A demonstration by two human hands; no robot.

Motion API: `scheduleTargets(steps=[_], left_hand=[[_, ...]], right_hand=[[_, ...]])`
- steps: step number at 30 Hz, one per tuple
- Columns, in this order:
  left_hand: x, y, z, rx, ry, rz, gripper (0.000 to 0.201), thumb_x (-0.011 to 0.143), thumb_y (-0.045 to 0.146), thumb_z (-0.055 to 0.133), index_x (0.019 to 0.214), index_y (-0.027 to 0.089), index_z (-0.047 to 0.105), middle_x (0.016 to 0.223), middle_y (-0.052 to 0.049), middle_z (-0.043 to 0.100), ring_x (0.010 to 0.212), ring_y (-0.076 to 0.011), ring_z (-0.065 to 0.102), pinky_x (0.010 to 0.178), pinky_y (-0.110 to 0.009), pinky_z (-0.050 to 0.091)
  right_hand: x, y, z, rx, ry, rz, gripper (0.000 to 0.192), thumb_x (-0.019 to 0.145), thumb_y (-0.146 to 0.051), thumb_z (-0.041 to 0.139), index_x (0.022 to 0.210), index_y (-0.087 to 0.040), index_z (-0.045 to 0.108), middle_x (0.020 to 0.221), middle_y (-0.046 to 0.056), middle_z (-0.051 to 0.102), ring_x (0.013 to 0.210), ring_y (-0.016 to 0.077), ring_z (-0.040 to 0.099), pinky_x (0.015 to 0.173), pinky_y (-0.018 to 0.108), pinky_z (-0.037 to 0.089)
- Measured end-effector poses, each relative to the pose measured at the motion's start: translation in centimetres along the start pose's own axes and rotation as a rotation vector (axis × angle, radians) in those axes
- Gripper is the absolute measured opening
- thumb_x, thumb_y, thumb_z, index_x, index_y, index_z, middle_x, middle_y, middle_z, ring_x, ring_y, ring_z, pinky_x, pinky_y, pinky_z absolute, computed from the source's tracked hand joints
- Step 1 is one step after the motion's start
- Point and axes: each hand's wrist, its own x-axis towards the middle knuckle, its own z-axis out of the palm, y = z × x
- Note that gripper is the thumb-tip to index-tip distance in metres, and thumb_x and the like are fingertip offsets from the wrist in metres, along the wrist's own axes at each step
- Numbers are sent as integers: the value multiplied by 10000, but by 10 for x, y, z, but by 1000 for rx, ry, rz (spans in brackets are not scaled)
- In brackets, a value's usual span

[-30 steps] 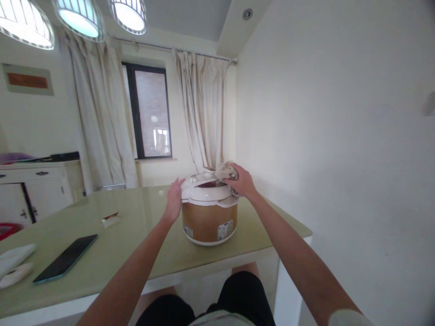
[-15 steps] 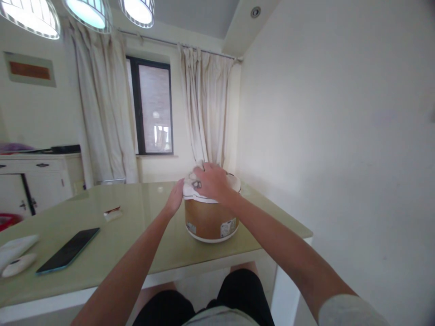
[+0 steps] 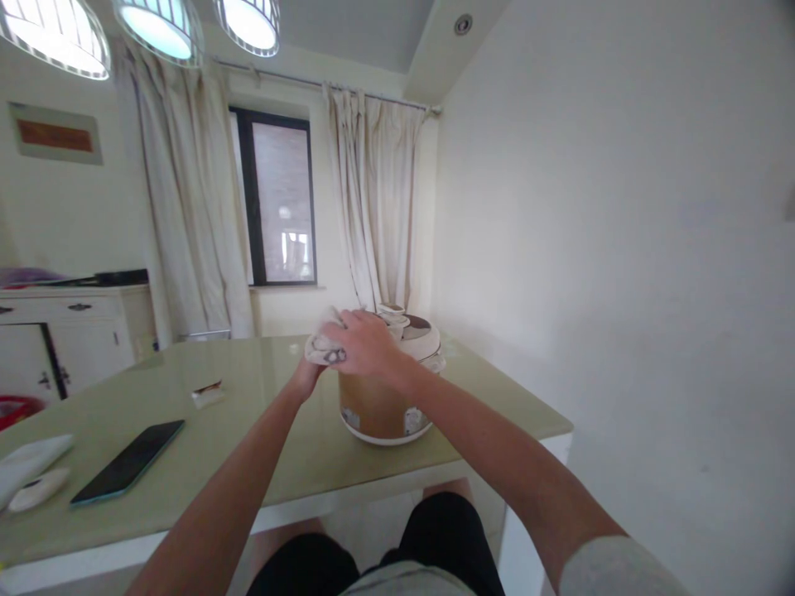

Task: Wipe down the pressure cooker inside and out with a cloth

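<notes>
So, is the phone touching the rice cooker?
No, the phone lies apart from the rice cooker, with green tabletop showing between them.

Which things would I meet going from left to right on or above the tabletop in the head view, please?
Two white objects, black smartphone, small white item with a brown strip, patterned cloth, rice cooker.

Glows under three caged lamps [image 3: 158, 31] toward ten o'clock, holds a dark-framed window [image 3: 282, 203] between cream curtains [image 3: 186, 190], includes a white cabinet [image 3: 87, 356] at nine, meets a pale wall [image 3: 590, 248] at three.
</notes>
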Motion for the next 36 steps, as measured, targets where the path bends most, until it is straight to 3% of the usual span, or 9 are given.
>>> scheduleTargets(steps=[5, 9, 13, 17, 22, 26, 28, 31, 36], left_hand=[[-7, 3, -7, -247, -111, -158, 744, 881, 798, 540, 1281, 201, 735, 1381, -117, 730, 1381, -342, 608, 1118, -478, 527], [-26, 2, -5, -100, 32, -103, 672, 948, 747, 491, 1386, 270, 668, 1600, -88, 564, 1508, -322, 482, 1181, -507, 448], [-63, -1, 1, 85, 194, 53, 744, 987, 761, 343, 1490, 260, 566, 1615, -146, 529, 1443, -334, 550, 1160, -560, 465], [-106, -10, 4, 229, 125, 428, 816, 935, 833, 381, 1591, 352, 450, 1682, -97, 435, 1519, -335, 460, 1254, -541, 390], [-122, -45, 10, 490, 95, 596, 1334, 679, 773, 812, 1722, 295, 130, 1757, -177, 210, 1605, -447, 258, 1307, -610, 265], [-109, -58, 10, 590, 91, 612, 1060, 815, 466, 796, 1696, 292, 232, 1630, -190, 409, 1492, -426, 453, 1219, -615, 403], [-105, -49, 10, 591, 121, 666, 881, 872, 370, 710, 1664, 302, 332, 1539, -171, 484, 1403, -388, 539, 1175, -573, 462], [-95, -21, 11, 604, 348, 676, 787, 861, 287, 671, 1614, 299, 443, 1482, -153, 492, 1368, -365, 539, 1188, -546, 448], [-43, 38, 11, 563, 671, 550, 534, 855, 381, 658, 1357, 199, 664, 1379, -154, 610, 1376, -375, 520, 1208, -583, 406]], right_hand=[[-32, -40, 45, -74, -70, -329, 139, 1026, -229, 570, 1079, -225, 698, 1235, 122, 680, 1084, 280, 598, 879, 427, 470], [-54, -65, 75, -10, -132, -362, 72, 988, -255, 646, 988, -217, 707, 1071, 71, 724, 991, 251, 622, 824, 400, 469], [-43, -57, 60, 61, -124, -213, 402, 834, -425, 798, 1156, -218, 674, 1162, 99, 701, 1092, 288, 593, 912, 435, 480], [-32, -44, 34, 117, -65, -34, 734, 761, -602, 806, 1318, -174, 594, 1326, 148, 624, 1206, 336, 530, 1024, 495, 439], [-27, -31, 9, 117, -139, -66, 771, 718, -507, 861, 1345, -161, 577, 1337, 180, 618, 1193, 357, 534, 1033, 518, 427], [-16, 8, -6, 436, -186, -124, 717, 774, -473, 849, 1366, -162, 589, 1282, 141, 670, 1162, 298, 603, 1040, 457, 457], [-9, 39, -7, 593, -48, 16, 546, 923, -391, 720, 1412, -196, 576, 1332, 110, 671, 1163, 233, 627, 1038, 390, 467], [-6, 84, 2, 490, 134, 428, 414, 1026, -345, 579, 1410, -190, 604, 1394, 129, 659, 1259, 238, 607, 1112, 406, 425], [-16, 120, 31, 503, -124, 781, 578, 1064, -602, 464, 1473, -214, 589, 1450, 152, 658, 1326, 310, 612, 1118, 446, 431]])
